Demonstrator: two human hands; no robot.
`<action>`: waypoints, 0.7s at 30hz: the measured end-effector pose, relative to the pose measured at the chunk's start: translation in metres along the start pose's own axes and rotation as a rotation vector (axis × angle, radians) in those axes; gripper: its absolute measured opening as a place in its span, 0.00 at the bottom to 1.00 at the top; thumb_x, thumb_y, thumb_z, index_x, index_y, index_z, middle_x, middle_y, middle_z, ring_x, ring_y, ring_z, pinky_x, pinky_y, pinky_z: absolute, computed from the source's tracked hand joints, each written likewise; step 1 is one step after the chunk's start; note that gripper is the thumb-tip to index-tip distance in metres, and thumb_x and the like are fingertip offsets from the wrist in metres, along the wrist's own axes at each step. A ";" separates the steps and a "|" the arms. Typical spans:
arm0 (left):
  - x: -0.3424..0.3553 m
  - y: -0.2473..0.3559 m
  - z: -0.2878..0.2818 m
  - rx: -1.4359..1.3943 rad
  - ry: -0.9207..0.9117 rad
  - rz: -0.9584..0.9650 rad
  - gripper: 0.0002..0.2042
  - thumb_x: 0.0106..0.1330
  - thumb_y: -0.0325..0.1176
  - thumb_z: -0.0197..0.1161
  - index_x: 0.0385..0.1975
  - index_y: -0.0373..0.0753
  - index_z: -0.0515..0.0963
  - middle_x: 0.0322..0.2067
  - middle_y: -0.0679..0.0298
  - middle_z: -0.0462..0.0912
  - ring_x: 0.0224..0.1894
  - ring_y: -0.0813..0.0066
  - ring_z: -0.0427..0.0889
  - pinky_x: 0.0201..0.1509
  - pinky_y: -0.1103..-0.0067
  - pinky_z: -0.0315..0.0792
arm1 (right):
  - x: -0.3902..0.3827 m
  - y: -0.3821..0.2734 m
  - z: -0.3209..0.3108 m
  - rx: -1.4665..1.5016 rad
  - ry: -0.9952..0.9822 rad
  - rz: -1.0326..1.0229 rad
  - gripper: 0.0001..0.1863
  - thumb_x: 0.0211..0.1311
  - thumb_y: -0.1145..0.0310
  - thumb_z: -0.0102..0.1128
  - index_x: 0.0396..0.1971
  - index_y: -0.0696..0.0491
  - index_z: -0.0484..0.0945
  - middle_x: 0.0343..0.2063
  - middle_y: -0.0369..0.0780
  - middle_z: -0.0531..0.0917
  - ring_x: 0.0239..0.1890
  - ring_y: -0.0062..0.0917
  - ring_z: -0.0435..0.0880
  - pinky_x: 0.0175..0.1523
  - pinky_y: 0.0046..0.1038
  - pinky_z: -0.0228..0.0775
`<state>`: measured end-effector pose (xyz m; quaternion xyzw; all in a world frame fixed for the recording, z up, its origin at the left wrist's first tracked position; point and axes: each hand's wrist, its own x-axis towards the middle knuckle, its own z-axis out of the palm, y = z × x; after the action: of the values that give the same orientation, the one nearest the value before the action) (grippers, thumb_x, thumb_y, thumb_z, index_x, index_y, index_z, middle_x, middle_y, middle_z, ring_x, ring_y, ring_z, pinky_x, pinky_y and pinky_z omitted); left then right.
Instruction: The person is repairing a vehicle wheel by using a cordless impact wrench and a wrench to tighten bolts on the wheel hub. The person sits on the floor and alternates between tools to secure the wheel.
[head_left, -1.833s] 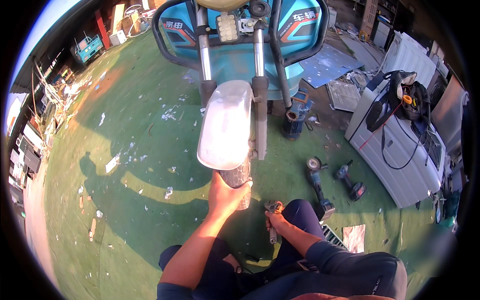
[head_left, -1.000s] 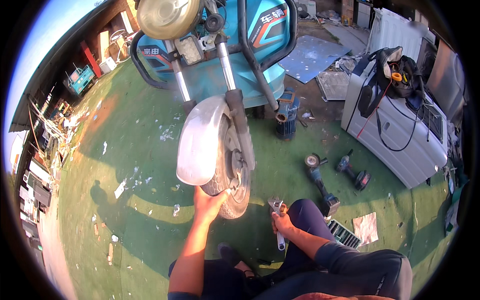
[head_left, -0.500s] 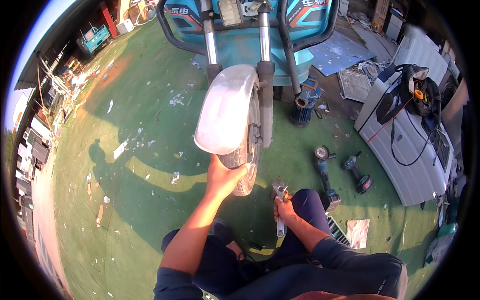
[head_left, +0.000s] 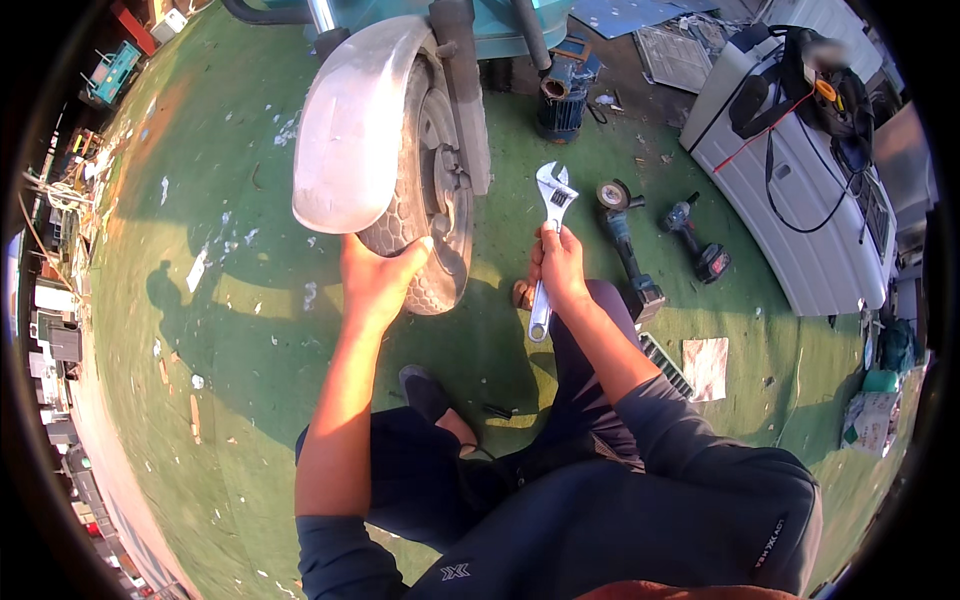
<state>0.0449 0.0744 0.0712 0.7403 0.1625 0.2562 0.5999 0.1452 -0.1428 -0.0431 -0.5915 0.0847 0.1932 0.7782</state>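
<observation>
My left hand (head_left: 376, 282) is wrapped on the tread of the front wheel (head_left: 428, 265), just below the white mudguard (head_left: 350, 130). Its thumb lies along the tyre's side and the other fingers are partly hidden. In my right hand (head_left: 562, 262) is a silver adjustable wrench (head_left: 556, 198), gripped round its handle with the jaw end pointing away from me. The wrench is apart from the wheel, to its right. A grey fork leg (head_left: 466, 110) runs down beside the wheel to the hub.
An angle grinder (head_left: 622, 240) and a cordless drill (head_left: 695, 240) lie on the green floor at right. Behind them are a blue motor (head_left: 565, 100) and a large white panelled unit (head_left: 800, 210) with a black tool bag (head_left: 825, 90) on it. Brown paper (head_left: 706, 368) lies nearer.
My right hand has raised the wrench and moved it forward. The view has shifted, so the wheel appears further left and higher. My left hand stays on the tyre.
</observation>
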 end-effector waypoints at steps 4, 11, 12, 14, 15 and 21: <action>0.002 0.007 0.006 -0.040 -0.030 -0.033 0.37 0.51 0.25 0.75 0.63 0.28 0.66 0.59 0.52 0.75 0.60 0.67 0.75 0.67 0.71 0.67 | 0.008 -0.007 0.027 0.136 0.176 -0.012 0.13 0.79 0.58 0.47 0.36 0.51 0.67 0.16 0.32 0.66 0.12 0.18 0.63 0.16 0.27 0.60; 0.004 0.005 0.003 0.030 -0.031 0.020 0.37 0.53 0.26 0.74 0.64 0.27 0.65 0.61 0.52 0.74 0.63 0.65 0.73 0.70 0.71 0.64 | 0.015 -0.024 0.014 0.088 0.071 0.011 0.16 0.79 0.56 0.46 0.35 0.52 0.67 0.17 0.32 0.66 0.15 0.17 0.63 0.19 0.27 0.60; 0.005 0.004 0.006 0.021 -0.040 0.028 0.37 0.53 0.26 0.74 0.65 0.27 0.65 0.61 0.52 0.73 0.63 0.64 0.73 0.70 0.71 0.63 | 0.015 -0.022 0.019 0.201 0.161 0.010 0.16 0.79 0.56 0.46 0.35 0.52 0.67 0.17 0.32 0.65 0.15 0.17 0.64 0.19 0.27 0.61; 0.004 0.001 0.000 -0.005 -0.052 -0.027 0.38 0.53 0.25 0.74 0.65 0.27 0.64 0.62 0.52 0.72 0.64 0.64 0.71 0.71 0.71 0.62 | 0.012 -0.018 0.020 -0.196 -0.245 0.160 0.17 0.79 0.55 0.46 0.37 0.54 0.68 0.18 0.33 0.67 0.15 0.18 0.64 0.19 0.27 0.62; 0.004 0.001 -0.004 -0.012 -0.058 -0.053 0.38 0.53 0.25 0.74 0.65 0.27 0.64 0.63 0.52 0.71 0.65 0.64 0.71 0.72 0.70 0.61 | 0.012 -0.026 0.019 -0.206 -0.241 0.166 0.17 0.79 0.54 0.46 0.37 0.54 0.69 0.19 0.33 0.67 0.15 0.18 0.64 0.19 0.26 0.62; 0.007 0.001 0.001 -0.027 -0.072 -0.014 0.39 0.53 0.24 0.73 0.68 0.28 0.63 0.65 0.53 0.70 0.67 0.64 0.69 0.72 0.71 0.60 | 0.022 -0.015 0.014 -0.060 -0.080 0.115 0.20 0.80 0.52 0.44 0.38 0.56 0.69 0.18 0.33 0.67 0.14 0.18 0.64 0.18 0.27 0.62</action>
<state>0.0508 0.0776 0.0734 0.7396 0.1425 0.2272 0.6173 0.1696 -0.1282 -0.0338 -0.6004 0.0816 0.2634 0.7507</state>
